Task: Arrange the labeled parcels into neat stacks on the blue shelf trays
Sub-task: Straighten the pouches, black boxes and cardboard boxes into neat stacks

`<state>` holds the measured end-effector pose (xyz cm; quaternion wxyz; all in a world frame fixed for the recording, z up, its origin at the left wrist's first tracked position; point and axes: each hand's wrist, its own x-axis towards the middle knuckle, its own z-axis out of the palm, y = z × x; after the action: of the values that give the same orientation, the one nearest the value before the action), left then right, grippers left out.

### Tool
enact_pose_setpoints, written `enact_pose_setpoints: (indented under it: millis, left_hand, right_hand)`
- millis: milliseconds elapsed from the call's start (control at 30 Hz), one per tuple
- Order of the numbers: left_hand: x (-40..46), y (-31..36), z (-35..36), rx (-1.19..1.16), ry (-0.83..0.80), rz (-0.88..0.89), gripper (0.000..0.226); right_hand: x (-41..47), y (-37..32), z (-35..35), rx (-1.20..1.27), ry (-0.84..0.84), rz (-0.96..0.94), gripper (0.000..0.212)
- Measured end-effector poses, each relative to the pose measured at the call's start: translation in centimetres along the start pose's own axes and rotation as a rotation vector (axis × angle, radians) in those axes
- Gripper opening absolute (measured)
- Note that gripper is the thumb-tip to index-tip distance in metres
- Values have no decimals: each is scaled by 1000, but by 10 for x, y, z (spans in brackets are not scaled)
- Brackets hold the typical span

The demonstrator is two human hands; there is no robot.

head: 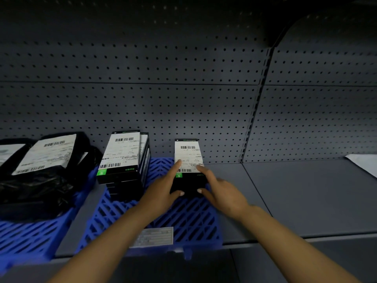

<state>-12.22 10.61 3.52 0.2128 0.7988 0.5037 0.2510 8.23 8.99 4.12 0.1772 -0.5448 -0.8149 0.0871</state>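
Nearest the camera, two bare forearms reach up from the bottom edge toward the grey shelf (285,193). Between them, at the near edge of the middle blue tray (191,223), lies a pale printed tag (152,236), its text too blurred to read. The slatted tray sits on the shelf with its near rim at the shelf's front lip. Farther in, the left hand (163,188) and the right hand (220,190) close in from both sides on a single black boxed parcel (188,160) lying flat at the far right part of this tray. The left hand's forefinger stretches along the parcel's left edge onto its white barcode label and its thumb curls against the near end; the right hand mirrors it, forefinger on the label's right edge and thumb at the near end, so both hands grasp the parcel. Just left of it, on the same tray, stands a stack of parcels (124,166), several black boxes piled flat with a white label and green mark on top, a second pile showing close behind it. At the far left, on a second blue tray (30,235), lie black plastic bags (40,170) with white labels, heaped loosely. At the far right a white sheet (365,163) rests on the bare shelf. Behind everything rises the grey perforated back panel (183,103).
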Motion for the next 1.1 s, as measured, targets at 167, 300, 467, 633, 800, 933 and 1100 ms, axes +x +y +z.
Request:
enact_pose_setpoints:
  millis: [167,300,467,633,800,933,1100]
  left_hand:
    - [2,4,-4,29,-21,-16,87]
    - [7,11,-12,56,-12,-23,89]
    - [-2,31,-20,162,1,-11,97]
    - [-39,56,-39,192,128,175,80]
    - [-66,58,-80,247,241,223,73]
    - [-79,27,-113,285,320,108,70]
    - [-89,-15,-133,235,246,-23,72]
  right_hand:
    - [2,-3,-5,-120,-16,-11,66]
    - [3,-6,-11,-163,-22,-14,68]
    - [-4,-16,-27,-153,-6,-23,76]
    - [-23,-41,-55,-119,136,-136,74]
    - [-31,-78,-78,-118,213,-221,70]
    - [-20,-102,-74,-80,192,-240,66]
    - [8,-128,-47,-11,98,-202,64]
